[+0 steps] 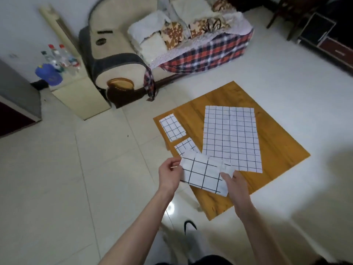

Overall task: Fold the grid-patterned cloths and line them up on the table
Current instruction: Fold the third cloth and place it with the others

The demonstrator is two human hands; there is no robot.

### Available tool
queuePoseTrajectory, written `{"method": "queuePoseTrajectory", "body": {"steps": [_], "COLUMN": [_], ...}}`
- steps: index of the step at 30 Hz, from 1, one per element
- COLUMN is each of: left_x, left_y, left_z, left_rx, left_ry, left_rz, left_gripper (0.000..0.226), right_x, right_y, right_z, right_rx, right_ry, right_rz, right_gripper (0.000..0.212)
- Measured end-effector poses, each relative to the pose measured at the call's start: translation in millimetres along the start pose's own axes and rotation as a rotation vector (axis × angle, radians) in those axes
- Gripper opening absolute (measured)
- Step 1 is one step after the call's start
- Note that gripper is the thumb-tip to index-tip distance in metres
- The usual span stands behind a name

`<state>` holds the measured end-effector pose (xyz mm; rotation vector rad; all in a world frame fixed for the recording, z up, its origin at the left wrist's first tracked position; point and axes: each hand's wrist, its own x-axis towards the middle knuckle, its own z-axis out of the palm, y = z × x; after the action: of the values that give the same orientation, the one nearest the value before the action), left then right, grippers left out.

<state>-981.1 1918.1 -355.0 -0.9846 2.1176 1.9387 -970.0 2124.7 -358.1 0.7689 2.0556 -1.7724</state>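
Observation:
A folded white cloth with a black grid [204,174] is held in the air above the near left corner of the low wooden table [277,150]. My left hand [170,174] pinches its left edge and my right hand [236,183] grips its right side. Two small folded grid cloths lie along the table's left edge, one at the far corner [172,127] and one nearer [185,146], partly hidden by the held cloth. A large grid cloth [231,137] lies spread flat in the middle of the table.
A sofa [152,46] with cushions and a plaid cover stands beyond the table. Bottles [59,56] sit on a low cream cabinet at the left. A dark TV stand [330,41] is at the far right. A shoe [189,226] shows on the glossy tiled floor below my arms.

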Motion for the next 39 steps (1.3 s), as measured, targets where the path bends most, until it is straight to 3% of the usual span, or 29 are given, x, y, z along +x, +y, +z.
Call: {"method": "queuePoseTrajectory", "body": {"steps": [16,19,33,36,39], "left_x": [141,149,215,226,232], "left_y": [-10,-25,-151,-177,-192], "left_z": [50,62,127,131,132], "left_rx": [0.448,0.529,0.797,0.854,0.915], "left_ry": [-0.607,-0.646,-0.765,-0.805,-0.798], "left_rz": [0.103,0.117,0.270,0.335,0.390], "left_gripper": [0.029,0.031,0.028,0.033,0.037], "right_x": [27,35,126,141,147], "right_y": [61,73,206,229,245], "right_z": [65,67,78,84,92], "right_rx": [0.309,0.394,0.422,0.429,0.412], "right_ry": [0.457,0.558,0.658,0.711,0.711], "right_rz": [0.200,0.225,0.275,0.271,0.281], "right_gripper": [0.032,0.014,0.013,0.004,0.008]}}
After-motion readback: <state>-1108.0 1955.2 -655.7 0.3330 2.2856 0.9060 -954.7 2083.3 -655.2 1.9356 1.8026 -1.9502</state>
